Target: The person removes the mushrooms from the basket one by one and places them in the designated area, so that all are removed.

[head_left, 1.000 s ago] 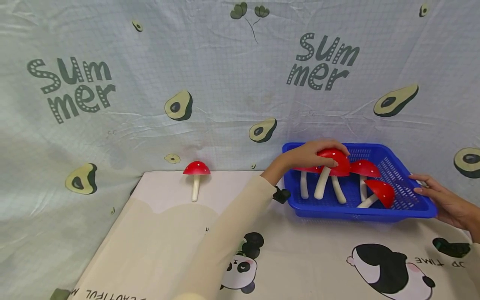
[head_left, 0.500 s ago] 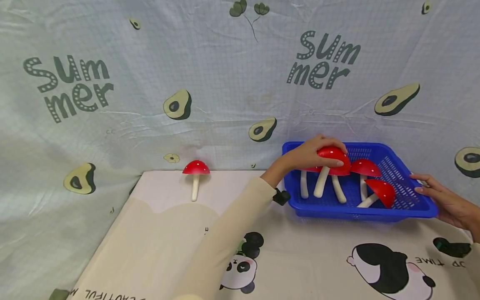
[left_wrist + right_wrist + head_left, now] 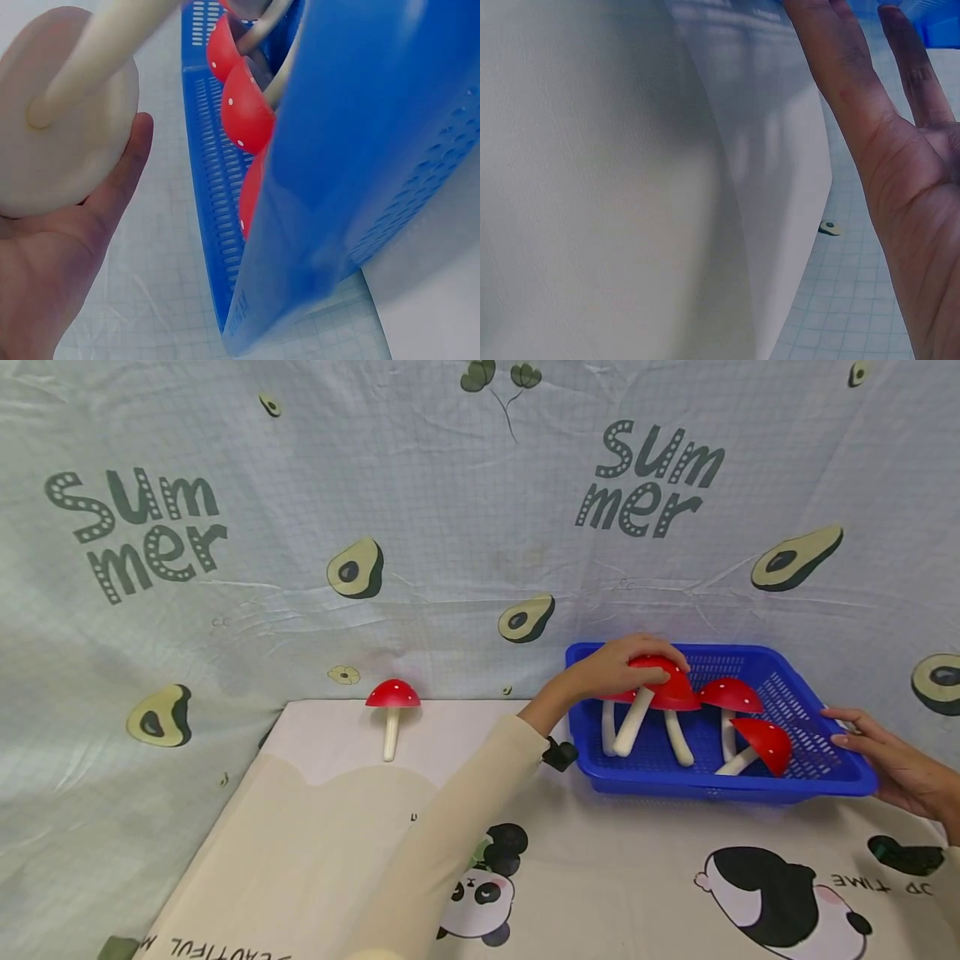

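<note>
Head view: four red-capped mushrooms (image 3: 765, 747) are crowding the blue basket (image 3: 705, 786), while a lone mushroom (image 3: 392, 696) is resting well apart on your left, near the avocado-print wall cloth (image 3: 442, 510). A panda-print tablecloth (image 3: 315, 852) is spreading beneath. Your cream left sleeve (image 3: 457, 818) is stretching forward and to the right, and your left hand (image 3: 625, 668) is curling over the held mushroom (image 3: 636, 717), fingers and thumb grasping its cap and partly covering it. Your right hand (image 3: 892, 764) is holding the basket's right rim, fingertips lapping over the edge. That held mushroom is showing over the basket's left part, its red cap uppermost, its pale stem slanting down to the left; the left wrist view is catching the cap's cream underside. Whether the stem is touching the basket, you cannot tell.
</note>
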Demonstrator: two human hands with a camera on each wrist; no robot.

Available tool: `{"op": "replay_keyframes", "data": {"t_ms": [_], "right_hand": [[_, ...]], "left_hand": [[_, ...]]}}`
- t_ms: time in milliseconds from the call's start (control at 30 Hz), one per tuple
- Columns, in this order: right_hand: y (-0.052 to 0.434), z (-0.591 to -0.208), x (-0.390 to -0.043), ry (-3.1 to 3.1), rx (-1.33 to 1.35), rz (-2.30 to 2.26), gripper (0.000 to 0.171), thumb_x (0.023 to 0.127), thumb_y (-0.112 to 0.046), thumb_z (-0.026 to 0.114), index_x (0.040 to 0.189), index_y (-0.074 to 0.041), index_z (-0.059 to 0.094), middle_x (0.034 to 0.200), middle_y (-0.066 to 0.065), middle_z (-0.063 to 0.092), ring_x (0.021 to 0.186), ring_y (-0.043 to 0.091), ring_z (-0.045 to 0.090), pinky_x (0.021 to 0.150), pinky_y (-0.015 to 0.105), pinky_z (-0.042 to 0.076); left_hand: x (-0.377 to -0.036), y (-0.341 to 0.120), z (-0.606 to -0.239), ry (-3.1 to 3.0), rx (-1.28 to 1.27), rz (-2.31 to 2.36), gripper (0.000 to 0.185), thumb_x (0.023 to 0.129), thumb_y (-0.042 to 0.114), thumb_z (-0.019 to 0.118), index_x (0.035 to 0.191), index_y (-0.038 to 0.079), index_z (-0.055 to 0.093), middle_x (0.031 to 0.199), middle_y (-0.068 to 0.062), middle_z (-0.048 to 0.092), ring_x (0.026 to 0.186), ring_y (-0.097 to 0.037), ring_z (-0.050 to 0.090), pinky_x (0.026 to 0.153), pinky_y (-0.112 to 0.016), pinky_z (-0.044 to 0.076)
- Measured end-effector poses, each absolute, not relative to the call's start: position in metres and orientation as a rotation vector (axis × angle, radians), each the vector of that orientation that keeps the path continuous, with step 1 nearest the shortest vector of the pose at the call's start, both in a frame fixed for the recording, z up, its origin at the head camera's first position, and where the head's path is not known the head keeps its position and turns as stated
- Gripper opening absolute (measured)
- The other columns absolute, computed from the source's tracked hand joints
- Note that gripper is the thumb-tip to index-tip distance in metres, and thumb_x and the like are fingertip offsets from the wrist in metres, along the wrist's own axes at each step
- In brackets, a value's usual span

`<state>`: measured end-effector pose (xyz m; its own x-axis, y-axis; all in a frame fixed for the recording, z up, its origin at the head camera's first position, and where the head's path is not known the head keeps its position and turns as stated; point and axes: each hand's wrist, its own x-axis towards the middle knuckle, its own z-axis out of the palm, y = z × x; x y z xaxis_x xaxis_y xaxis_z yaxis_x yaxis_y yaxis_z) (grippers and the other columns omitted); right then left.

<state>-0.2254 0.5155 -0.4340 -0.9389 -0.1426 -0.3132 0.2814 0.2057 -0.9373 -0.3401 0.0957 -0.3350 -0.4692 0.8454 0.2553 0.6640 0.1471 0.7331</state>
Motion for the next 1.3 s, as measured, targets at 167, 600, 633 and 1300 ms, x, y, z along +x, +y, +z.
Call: {"op": "replay_keyframes", "data": {"t_ms": [167,600,633,1300], "right_hand": [[0.516,-0.435,-0.226,2.151,0.122,-1.802,0.044,0.110,-0.022,0.042,0.125,-0.063,0.037,0.100,-0.029,0.053,0.089,0.019,0.070,0.077,0.053,0.060],[0.516,-0.436,-0.226,2.179,0.127,-1.763,0.045,0.110,-0.024,0.041,0.126,-0.065,0.033,0.101,-0.031,0.050,0.090,0.018,0.070,0.078,0.054,0.060],[0.516,-0.436,-0.226,2.184,0.128,-1.758,0.045,0.110,-0.024,0.041,0.126,-0.065,0.033,0.101,-0.032,0.050,0.090,0.018,0.070,0.078,0.054,0.060],[0.515,-0.436,-0.227,2.291,0.136,-1.626,0.046,0.110,-0.030,0.040,0.124,-0.071,0.027,0.124,-0.005,0.038,0.093,0.016,0.068,0.082,0.053,0.059]], "left_hand": [[-0.341,0.096,-0.337,2.229,1.460,1.189,0.029,0.100,0.026,0.061,0.126,0.015,0.064,0.133,-0.001,0.053,0.120,-0.008,0.043,0.093,-0.019,0.046],[-0.339,0.088,-0.337,2.321,1.352,1.238,0.038,0.094,0.032,0.072,0.130,0.021,0.065,0.138,-0.001,0.049,0.123,-0.008,0.044,0.093,-0.019,0.046],[-0.339,0.087,-0.337,2.329,1.344,1.245,0.039,0.093,0.032,0.073,0.130,0.021,0.065,0.138,-0.001,0.049,0.123,-0.009,0.045,0.093,-0.019,0.046],[-0.337,0.082,-0.337,2.288,1.283,1.321,0.032,0.098,0.030,0.066,0.128,0.021,0.057,0.130,0.002,0.058,0.114,-0.011,0.054,0.089,-0.020,0.050]]}}
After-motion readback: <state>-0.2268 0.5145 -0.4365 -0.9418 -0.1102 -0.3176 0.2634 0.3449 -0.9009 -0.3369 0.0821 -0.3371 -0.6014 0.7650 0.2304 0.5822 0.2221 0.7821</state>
